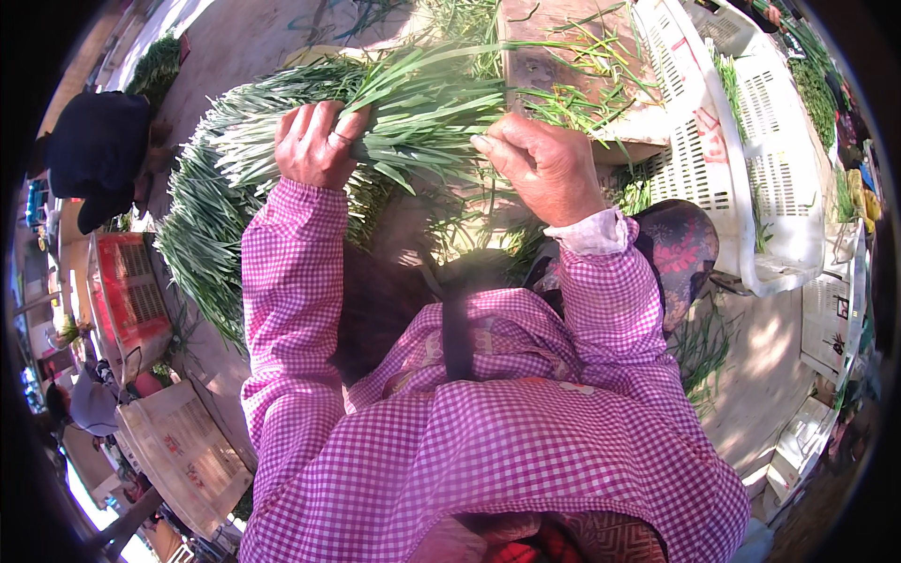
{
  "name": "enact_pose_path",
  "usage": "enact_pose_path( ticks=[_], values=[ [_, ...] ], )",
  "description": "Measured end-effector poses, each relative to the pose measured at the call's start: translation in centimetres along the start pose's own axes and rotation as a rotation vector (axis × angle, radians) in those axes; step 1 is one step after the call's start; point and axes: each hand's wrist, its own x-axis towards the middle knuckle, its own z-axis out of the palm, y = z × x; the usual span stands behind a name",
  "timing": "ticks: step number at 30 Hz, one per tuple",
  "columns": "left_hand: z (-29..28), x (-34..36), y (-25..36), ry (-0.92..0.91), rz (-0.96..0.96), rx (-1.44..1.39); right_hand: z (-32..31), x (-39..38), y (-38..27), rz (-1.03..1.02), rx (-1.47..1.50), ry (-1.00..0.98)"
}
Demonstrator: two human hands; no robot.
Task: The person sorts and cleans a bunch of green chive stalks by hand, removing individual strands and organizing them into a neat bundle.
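My left hand, with a ring on one finger, is closed around a bunch of garlic chives, long flat green leaves that fan out to the right. A large heap of garlic chives lies below and to the left of that hand. Beside the right ends of the bunch, my right hand is closed in a pinch, thumb against the fingers. Whatever sits between its fingertips, if anything, is too small to make out.
A low wooden surface strewn with loose green leaves stands ahead on the right. White slatted crates are at the right. On the left are a red crate, a pale crate and a person in a dark cap. Scraps litter the ground.
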Motion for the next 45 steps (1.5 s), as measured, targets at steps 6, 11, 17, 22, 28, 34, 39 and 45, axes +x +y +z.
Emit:
enact_pose_path(
  ticks=[6,11,17,22,28,34,39,45],
  values=[
    [-0.7,0.9,1.0,-0.040,0.051,-0.054,-2.2,0.3,0.3,0.275,0.611,0.274],
    [-0.3,0.1,0.4,-0.015,-0.025,-0.007,-4.9,1.0,2.2,0.387,0.452,0.462],
    [-0.3,0.1,0.4,-0.024,-0.020,-0.023,-3.5,0.3,3.2,0.449,0.361,0.133],
    [-0.6,0.5,0.9,-0.025,0.012,-0.056,-1.5,-0.4,3.0,0.244,-0.034,-0.031],
    [-0.7,0.6,1.1,-0.046,0.047,-0.069,-3.7,0.4,3.2,0.457,0.508,0.373],
    [-0.3,0.1,0.5,-0.010,-0.021,-0.050,-5.3,0.4,3.1,0.469,0.394,0.264],
    [-0.5,-0.2,0.2,-0.038,-0.029,-0.047,-3.4,-0.1,2.1,0.370,0.050,-0.167],
    [-0.5,0.1,0.7,-0.048,-0.010,-0.055,-2.5,-0.3,2.1,0.348,0.222,-0.079]
  ],
)
